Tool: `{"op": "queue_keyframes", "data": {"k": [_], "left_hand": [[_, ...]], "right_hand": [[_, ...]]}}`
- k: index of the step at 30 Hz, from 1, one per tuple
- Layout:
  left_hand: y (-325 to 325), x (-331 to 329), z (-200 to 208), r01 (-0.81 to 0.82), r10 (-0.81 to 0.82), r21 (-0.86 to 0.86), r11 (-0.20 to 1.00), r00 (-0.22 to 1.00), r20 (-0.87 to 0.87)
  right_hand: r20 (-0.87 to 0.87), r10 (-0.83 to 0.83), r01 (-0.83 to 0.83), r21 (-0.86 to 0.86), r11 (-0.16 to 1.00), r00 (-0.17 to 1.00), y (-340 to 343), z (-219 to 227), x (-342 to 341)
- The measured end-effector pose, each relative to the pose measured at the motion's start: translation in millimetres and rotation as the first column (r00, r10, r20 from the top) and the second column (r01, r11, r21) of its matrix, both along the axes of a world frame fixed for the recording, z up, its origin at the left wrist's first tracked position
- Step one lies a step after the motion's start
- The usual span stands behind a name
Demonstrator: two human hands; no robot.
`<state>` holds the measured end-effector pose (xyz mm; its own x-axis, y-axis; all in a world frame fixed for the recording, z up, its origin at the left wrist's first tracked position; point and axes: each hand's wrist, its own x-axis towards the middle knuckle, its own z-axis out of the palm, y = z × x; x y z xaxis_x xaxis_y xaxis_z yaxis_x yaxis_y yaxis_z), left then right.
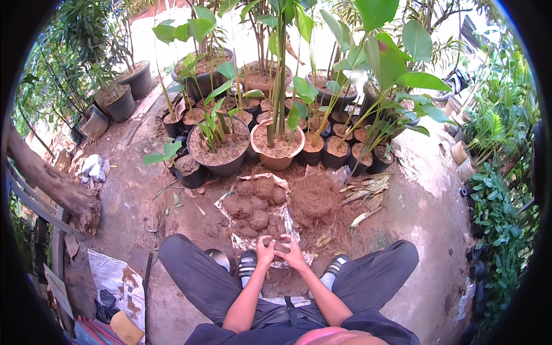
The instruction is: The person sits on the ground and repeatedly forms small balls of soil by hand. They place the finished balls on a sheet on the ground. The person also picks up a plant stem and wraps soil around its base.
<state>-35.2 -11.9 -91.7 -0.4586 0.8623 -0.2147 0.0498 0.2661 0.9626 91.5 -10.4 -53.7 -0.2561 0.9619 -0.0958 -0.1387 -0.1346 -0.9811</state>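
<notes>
My left hand (265, 252) and my right hand (293, 253) are cupped together in front of me, fingers curved round a dark brown lump of soil (281, 247). The fingers cover much of the lump. Just beyond them, several rounded soil balls (259, 220) sit heaped on a white plastic sack (286, 221). To the right of the sack lies a mound of brown fibre (315, 195), with loose strands spread over the ground.
Potted plants crowd together ahead, among them a terracotta-coloured pot (277, 158) and a black pot (221, 165). Dry leaves (366, 215) lie right of the fibre. A log (63, 195) and a dirty white sheet (118, 282) are at left, dense greenery (500, 218) at right.
</notes>
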Motion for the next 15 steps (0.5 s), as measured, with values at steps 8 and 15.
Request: {"op": "queue_keyframes", "data": {"k": [8, 15], "left_hand": [[-5, -18, 12, -0.331, 0.335, -0.054, 0.942, 0.933, 0.133], [-3, -25, 11, -0.385, 0.387, -0.104, 0.917, 0.796, 0.465]], "right_hand": [[0.419, 0.022, 0.031, -0.118, 0.992, 0.908, -6, -7, -13], [0.165, -0.125, 0.184, -0.409, 0.894, 0.978, -2, -62, 13]]}}
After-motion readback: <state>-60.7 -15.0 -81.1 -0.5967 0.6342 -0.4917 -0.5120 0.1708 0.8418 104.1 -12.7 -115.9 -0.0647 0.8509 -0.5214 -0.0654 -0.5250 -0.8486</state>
